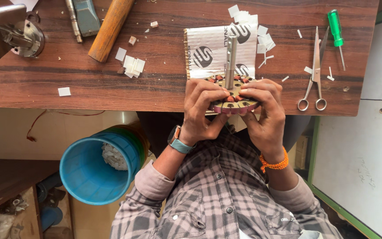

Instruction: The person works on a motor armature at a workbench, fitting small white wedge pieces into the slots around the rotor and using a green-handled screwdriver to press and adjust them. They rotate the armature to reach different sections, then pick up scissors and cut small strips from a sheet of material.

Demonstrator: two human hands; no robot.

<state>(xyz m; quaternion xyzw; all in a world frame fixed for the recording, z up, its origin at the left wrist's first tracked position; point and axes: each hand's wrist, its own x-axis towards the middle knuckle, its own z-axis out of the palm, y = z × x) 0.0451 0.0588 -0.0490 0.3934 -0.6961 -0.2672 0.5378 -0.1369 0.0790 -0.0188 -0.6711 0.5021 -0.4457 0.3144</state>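
Steel scissors (313, 75) at the right of the dark wooden table (45, 75), green-handled screwdriver (336, 31) just beside them, wooden hammer handle (110, 27) far left, small white paper scraps (133, 65) (scattered), blue plastic bucket (94, 170) below the table edge.

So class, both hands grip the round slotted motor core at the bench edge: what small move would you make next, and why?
Probably press the thumbs down to seat the insert in the slot. Both the left hand and right hand clamp the motor core, fingertips bunched over its slots beside the shaft, with cut paper pieces lying nearby.
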